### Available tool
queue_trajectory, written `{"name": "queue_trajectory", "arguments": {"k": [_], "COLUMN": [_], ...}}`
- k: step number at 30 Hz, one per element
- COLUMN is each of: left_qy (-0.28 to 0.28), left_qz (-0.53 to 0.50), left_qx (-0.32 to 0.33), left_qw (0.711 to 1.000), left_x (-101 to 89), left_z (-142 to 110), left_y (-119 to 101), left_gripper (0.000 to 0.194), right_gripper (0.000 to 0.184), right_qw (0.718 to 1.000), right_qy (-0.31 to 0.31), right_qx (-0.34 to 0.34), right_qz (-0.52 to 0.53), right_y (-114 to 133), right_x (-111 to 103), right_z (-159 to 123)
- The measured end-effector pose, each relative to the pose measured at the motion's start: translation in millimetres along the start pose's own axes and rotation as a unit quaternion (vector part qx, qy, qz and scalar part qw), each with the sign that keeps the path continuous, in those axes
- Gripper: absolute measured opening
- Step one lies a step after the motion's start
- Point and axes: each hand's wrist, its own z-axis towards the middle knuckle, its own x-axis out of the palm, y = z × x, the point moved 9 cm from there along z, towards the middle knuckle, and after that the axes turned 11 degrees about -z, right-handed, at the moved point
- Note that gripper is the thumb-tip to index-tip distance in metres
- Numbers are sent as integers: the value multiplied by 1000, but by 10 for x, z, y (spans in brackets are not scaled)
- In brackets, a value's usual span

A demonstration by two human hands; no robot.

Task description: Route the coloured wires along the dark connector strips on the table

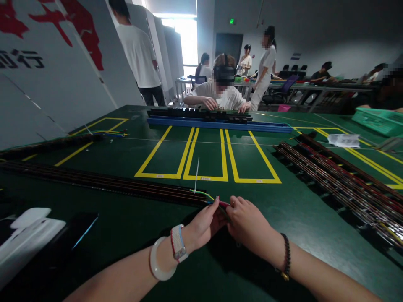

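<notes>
The wires (206, 194) lie at the near end of a black strip (126, 183), over the desk (132, 237). The left hand (201, 224) pinches them, thumb on top; the right hand (250, 222), fingers curled closed, grips a red piece (223, 204) just beside. A white tie (197, 176) stands by the wires. A blue rail (220, 124) lies beyond.

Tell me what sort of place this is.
Probably a wiring or assembly workshop: the green worktable is marked with yellow outlines, long dark strips with wires lie on it, and a co-worker works across from the camera.
</notes>
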Motion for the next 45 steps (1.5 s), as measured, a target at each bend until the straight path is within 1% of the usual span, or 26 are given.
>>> {"name": "queue_trajectory", "arguments": {"k": [1, 3, 4, 6, 8, 11, 12, 13, 15, 17, 19, 21, 23, 26, 29, 31, 33, 35, 37, 39, 42, 43, 45], "left_qy": [-2, -1, 0, 8, 4, -26, -31, -23, 8, 25, 17, 12, 21, 22, 1, -7, -12, -9, -11, -21, -27, -15, 21], "left_qz": [1, 13, 24, 46, 62, 91, 103, 113, 121, 121, 121, 123, 124, 129, 133, 134, 131, 111, 78, 51, 37, 33, 23], "left_qx": [3, 8, 11, 12, 12, 1, -4, -8, -8, -2, -1, -3, -3, -1, -3, -5, -7, -7, -7, -11, -17, -17, -9], "left_qw": [1000, 1000, 1000, 999, 998, 995, 994, 993, 993, 992, 993, 992, 992, 991, 991, 991, 991, 994, 997, 998, 999, 999, 999], "left_x": [11, 44, 61, 98, 105, 50, 35, 40, 78, 99, 82, 74, 91, 95, 77, 81, 85, 92, 76, 47, 23, 43, 101], "left_z": [-15, -48, -63, -85, -96, -108, -111, -110, -103, -91, -76, -67, -65, -73, -96, -114, -124, -117, -99, -83, -80, -82, -91], "left_y": [-9, -27, -33, -34, -31, -21, -15, -10, -5, -7, -5, 1, 5, 1, -8, -12, -14, -10, -5, 4, 13, 13, 1], "left_gripper": [22, 25, 28, 32, 31, 25, 24, 24, 26, 28, 30, 30, 30, 29, 28, 26, 25, 22, 20, 17, 16, 16, 19], "right_gripper": [18, 10, 8, 12, 16, 23, 25, 25, 24, 23, 21, 18, 17, 20, 21, 24, 27, 32, 39, 38, 27, 25, 24], "right_qw": [999, 994, 990, 982, 973, 961, 956, 951, 944, 941, 942, 944, 947, 954, 956, 950, 941, 930, 916, 906, 902, 903, 909], "right_qy": [2, 8, 13, 17, 0, -38, -46, -58, -94, -145, -191, -222, -233, -230, -252, -284, -314, -334, -342, -345, -349, -353, -361], "right_qx": [-1, 12, 25, 57, 81, 106, 113, 121, 129, 128, 122, 116, 101, 65, 23, -14, -69, -141, -207, -244, -254, -244, -199], "right_qz": [33, 105, 136, 182, 217, 254, 266, 278, 288, 277, 247, 215, 196, 180, 147, 129, 105, 67, 26, -8, -15, 1, 58], "right_y": [-42, -199, -309, -555, -779, -998, -1033, -1055, -1073, -1078, -1081, -1088, -1081, -1032, -946, -863, -721, -517, -298, -129, -9, -16, -102], "right_x": [-44, -134, -157, -139, -45, 226, 335, 432, 549, 563, 521, 478, 462, 460, 370, 250, 124, 30, -11, -19, -39, -63, -129], "right_z": [-7, -12, -5, 41, 133, 312, 369, 419, 499, 549, 580, 599, 607, 565, 402, 233, 46, -136, -278, -351, -341, -315, -235]}}
